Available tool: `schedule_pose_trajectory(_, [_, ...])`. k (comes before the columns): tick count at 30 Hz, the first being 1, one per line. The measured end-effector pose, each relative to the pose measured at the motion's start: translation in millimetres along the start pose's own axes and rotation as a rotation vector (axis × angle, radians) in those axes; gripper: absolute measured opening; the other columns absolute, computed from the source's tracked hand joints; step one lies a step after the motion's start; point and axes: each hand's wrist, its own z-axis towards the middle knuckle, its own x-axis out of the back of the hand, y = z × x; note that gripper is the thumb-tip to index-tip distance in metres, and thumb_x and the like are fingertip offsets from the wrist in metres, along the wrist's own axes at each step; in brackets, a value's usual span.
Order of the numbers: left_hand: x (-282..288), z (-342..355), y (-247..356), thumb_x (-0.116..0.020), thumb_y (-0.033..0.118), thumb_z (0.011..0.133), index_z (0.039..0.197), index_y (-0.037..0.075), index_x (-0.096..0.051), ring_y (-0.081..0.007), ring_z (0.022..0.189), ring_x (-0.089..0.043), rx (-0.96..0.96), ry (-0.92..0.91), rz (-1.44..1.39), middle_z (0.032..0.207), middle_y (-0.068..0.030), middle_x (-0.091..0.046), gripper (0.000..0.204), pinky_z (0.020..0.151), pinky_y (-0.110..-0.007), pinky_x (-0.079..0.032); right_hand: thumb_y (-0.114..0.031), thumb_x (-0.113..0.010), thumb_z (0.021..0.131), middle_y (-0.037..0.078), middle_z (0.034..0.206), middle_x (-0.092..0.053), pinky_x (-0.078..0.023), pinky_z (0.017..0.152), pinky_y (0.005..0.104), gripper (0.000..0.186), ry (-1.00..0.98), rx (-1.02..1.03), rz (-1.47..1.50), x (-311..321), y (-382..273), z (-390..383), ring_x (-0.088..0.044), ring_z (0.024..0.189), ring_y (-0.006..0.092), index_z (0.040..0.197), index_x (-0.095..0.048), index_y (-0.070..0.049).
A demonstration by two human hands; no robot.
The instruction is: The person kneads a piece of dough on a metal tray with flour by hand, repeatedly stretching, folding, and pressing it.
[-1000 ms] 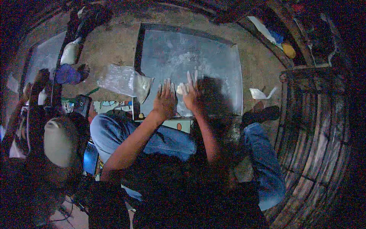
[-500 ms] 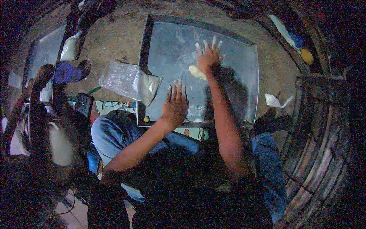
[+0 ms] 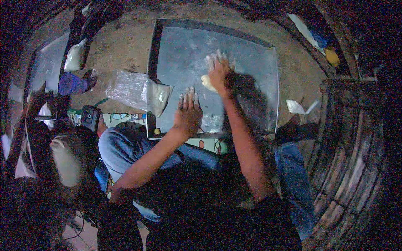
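Note:
A shallow metal tray [image 3: 184, 42] with raised dark edges lies before me, dusted with white powder. My left hand [image 3: 188, 115] lies palm down over its near part, fingers straight and whitened at the tips. Farther off and to the right, my right hand [image 3: 220, 74] is palm down with fingers spread, slightly blurred. A pale lump of dough [image 3: 208, 83] lies against its thumb side, partly covered by the hand. A clear plastic bag [image 3: 132, 92] with white powder at its open end rests over the tray's left edge. One small yellowish piece [image 3: 157, 131] sits in the near left corner.
On the left another person's hand [image 3: 38, 96] works over a second tray [image 3: 50, 62]. Between the trays are a tied bag of white powder [image 3: 75, 56], a purple cup [image 3: 72, 83] and a dark phone-like device [image 3: 90, 117]. A slatted wooden piece [image 3: 347, 146] stands at right.
My right hand has come slightly nearer and to the left, covering more of the dough, which shifts with it. My left hand stays about in place. The other person's hand has moved nearer.

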Motion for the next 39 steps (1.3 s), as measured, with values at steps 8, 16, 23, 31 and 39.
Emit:
schedule_pose_trajectory(8, [30,9,-4,-0.038,0.028,0.096,0.143,-0.010,-0.029,-0.0414,0.145,-0.017,-0.087,-0.394,0.042,0.157,-0.0282,-0.009,0.062,0.117,-0.051,-0.013,-0.033,-0.055,0.094,0.015,0.155,-0.026,-0.011,0.111,0.0657,0.056,-0.222,-0.003,0.089,83,-45,-93,-0.021,0.143,0.0399,0.145,-0.039,-0.015])
schedule_pose_trajectory(16, [20,4,-1,-0.041,0.031,0.094,0.145,-0.008,-0.028,-0.0379,0.145,-0.018,-0.088,-0.217,0.019,0.157,-0.0251,-0.012,0.066,0.117,-0.049,-0.015,-0.020,-0.051,0.088,0.020,0.157,-0.018,-0.005,0.108,0.0720,0.051,-0.803,-0.092,0.061,143,-52,-152,-0.016,0.144,0.0441,0.136,-0.049,-0.006])
schedule_pose_trajectory(23, [16,4,-5,-0.041,0.028,0.093,0.145,-0.008,-0.028,-0.0376,0.144,-0.022,-0.067,-0.154,-0.092,0.156,-0.0257,-0.014,0.064,0.117,-0.049,-0.015,-0.026,-0.048,0.087,0.020,0.156,-0.021,0.000,0.103,0.0786,0.052,-0.856,0.021,-0.158,141,-50,-168,-0.009,0.146,0.0418,0.133,-0.051,-0.002])
schedule_pose_trajectory(31, [11,2,-5,-0.037,0.025,0.095,0.144,-0.009,-0.027,-0.0397,0.144,-0.020,-0.082,-0.134,-0.033,0.156,-0.0266,-0.015,0.061,0.117,-0.050,-0.015,-0.033,-0.052,0.092,0.015,0.158,-0.020,-0.002,0.110,0.0703,0.053,-0.473,0.187,0.067,111,-11,-161,-0.010,0.147,0.0341,0.141,-0.044,-0.012])
schedule_pose_trajectory(39, [10,4,-5,-0.036,0.026,0.096,0.145,-0.008,-0.027,-0.0380,0.144,-0.021,-0.027,-0.144,-0.086,0.156,-0.0252,-0.017,0.060,0.117,-0.050,-0.015,-0.040,-0.064,0.087,0.022,0.156,-0.020,-0.017,0.113,0.0601,0.070,-0.311,0.083,0.388,82,-21,-96,-0.016,0.143,0.0437,0.146,-0.036,-0.016])
